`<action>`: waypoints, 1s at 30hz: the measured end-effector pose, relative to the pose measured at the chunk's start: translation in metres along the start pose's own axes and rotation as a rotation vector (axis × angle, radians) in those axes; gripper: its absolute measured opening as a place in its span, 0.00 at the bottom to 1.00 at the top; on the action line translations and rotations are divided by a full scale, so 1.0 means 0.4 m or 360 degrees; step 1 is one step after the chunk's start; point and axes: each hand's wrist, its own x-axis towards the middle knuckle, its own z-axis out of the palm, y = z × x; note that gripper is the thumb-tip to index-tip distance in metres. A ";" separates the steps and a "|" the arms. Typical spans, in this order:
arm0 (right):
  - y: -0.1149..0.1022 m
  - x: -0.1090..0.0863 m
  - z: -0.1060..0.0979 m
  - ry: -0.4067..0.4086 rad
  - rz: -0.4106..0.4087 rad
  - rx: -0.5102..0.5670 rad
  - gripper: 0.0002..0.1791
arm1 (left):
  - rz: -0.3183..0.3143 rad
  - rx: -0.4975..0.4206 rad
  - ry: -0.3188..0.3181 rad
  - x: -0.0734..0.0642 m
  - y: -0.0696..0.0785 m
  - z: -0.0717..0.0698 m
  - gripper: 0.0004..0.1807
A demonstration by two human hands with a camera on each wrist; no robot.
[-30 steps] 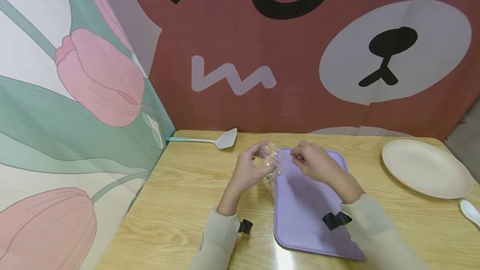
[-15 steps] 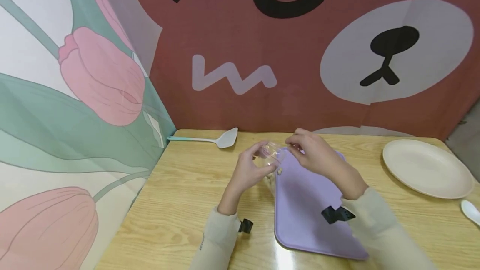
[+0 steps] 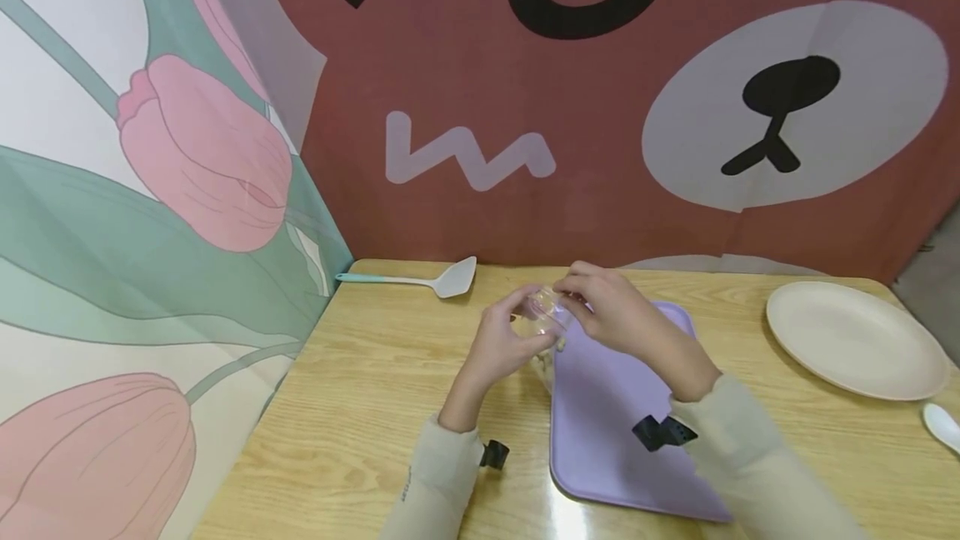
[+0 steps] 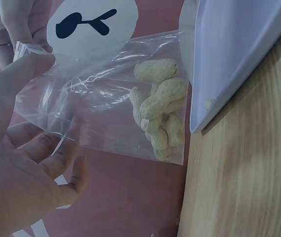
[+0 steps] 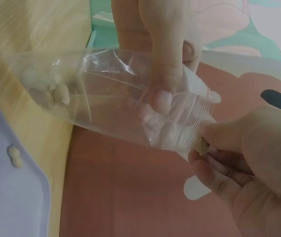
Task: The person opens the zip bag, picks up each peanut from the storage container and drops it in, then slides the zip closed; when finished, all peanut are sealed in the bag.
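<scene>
My left hand (image 3: 504, 342) grips a clear zip bag (image 4: 96, 98) near its mouth, thumb on one side and fingers on the other. Several unshelled peanuts (image 4: 164, 103) lie in the bottom of the bag, which hangs beside the purple tray (image 3: 615, 448). Right at the bag's mouth is my right hand (image 3: 615, 311); it pinches a peanut (image 5: 202, 145) between thumb and fingers, mostly hidden by them. Another peanut (image 5: 15, 156) rests on the tray near its edge.
A white spatula (image 3: 456, 279) with a turquoise handle lies at the back left of the wooden table (image 3: 360, 407). To the right stand a cream oval plate (image 3: 855, 340) and a white spoon (image 3: 941, 426). A printed cloth (image 3: 465, 40) hangs behind the table.
My right hand has moved left from over the tray to the bag's mouth, after rising slightly midway. The left hand and the bag have stayed almost in place.
</scene>
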 end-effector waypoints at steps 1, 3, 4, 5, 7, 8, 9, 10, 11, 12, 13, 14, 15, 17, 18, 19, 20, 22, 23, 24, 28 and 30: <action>-0.002 0.002 0.000 -0.0001 -0.0004 0.0007 0.09 | -0.0003 -0.0001 -0.0003 0.000 0.000 0.000 0.34; -0.005 0.005 0.001 0.0001 -0.0012 0.0021 0.09 | 0.0004 -0.0005 -0.0007 0.000 0.002 0.000 0.33; -0.006 0.007 0.003 0.0002 -0.0019 0.0032 0.09 | 0.0010 -0.0014 -0.0010 0.001 0.002 0.000 0.33; -0.007 0.009 0.005 0.0002 -0.0026 0.0041 0.09 | 0.0015 -0.0018 -0.0011 0.001 0.003 0.001 0.33; -0.009 0.012 0.009 -0.0001 -0.0030 0.0057 0.10 | 0.0026 -0.0032 -0.0016 0.001 0.003 0.003 0.33; -0.008 0.013 0.012 -0.0002 -0.0033 0.0061 0.11 | 0.0032 -0.0045 -0.0018 0.001 0.003 0.004 0.32; -0.009 0.014 0.014 -0.0008 -0.0034 0.0070 0.12 | 0.0037 -0.0057 -0.0020 0.002 0.002 0.005 0.32; -0.009 0.015 0.016 -0.0015 -0.0034 0.0075 0.12 | 0.0039 -0.0070 -0.0023 0.002 0.001 0.007 0.32; -0.009 0.015 0.017 -0.0025 -0.0031 0.0080 0.13 | 0.0040 -0.0075 -0.0024 0.003 0.000 0.008 0.32; -0.010 0.016 0.018 -0.0037 -0.0024 0.0079 0.14 | 0.0043 -0.0079 -0.0026 0.003 -0.001 0.009 0.32; -0.010 0.016 0.019 -0.0046 -0.0021 0.0079 0.14 | 0.0044 -0.0084 -0.0027 0.003 -0.001 0.010 0.32; -0.011 0.016 0.019 -0.0055 -0.0014 0.0079 0.14 | 0.0047 -0.0082 -0.0028 0.003 -0.001 0.010 0.32; -0.011 0.016 0.019 -0.0062 -0.0009 0.0076 0.14 | 0.0049 -0.0077 -0.0029 0.003 -0.002 0.011 0.32; -0.012 0.015 0.018 -0.0070 0.0000 0.0064 0.14 | 0.0053 -0.0072 -0.0028 0.003 -0.001 0.012 0.33; -0.012 0.015 0.017 -0.0070 0.0005 0.0058 0.14 | 0.0056 -0.0071 -0.0029 0.003 -0.001 0.012 0.33; -0.012 0.014 0.017 -0.0066 0.0005 0.0054 0.14 | 0.0059 -0.0071 -0.0029 0.003 -0.001 0.012 0.33; -0.012 0.014 0.017 -0.0061 0.0004 0.0048 0.14 | 0.0060 -0.0071 -0.0029 0.003 -0.001 0.012 0.33; -0.012 0.012 0.017 -0.0058 -0.0001 0.0040 0.14 | 0.0054 -0.0068 -0.0027 0.002 -0.001 0.012 0.33; -0.012 0.012 0.017 -0.0056 -0.0003 0.0039 0.14 | 0.0049 -0.0062 -0.0028 0.002 -0.001 0.012 0.34; -0.012 0.011 0.017 -0.0060 -0.0003 0.0037 0.14 | 0.0045 -0.0058 -0.0029 0.002 -0.001 0.012 0.34; -0.010 0.007 0.015 -0.0076 0.0031 0.0034 0.14 | 0.0022 -0.0045 -0.0030 0.000 -0.001 0.011 0.34; -0.008 0.003 0.012 -0.0075 0.0065 0.0042 0.14 | 0.0012 -0.0041 -0.0028 -0.001 -0.001 0.010 0.34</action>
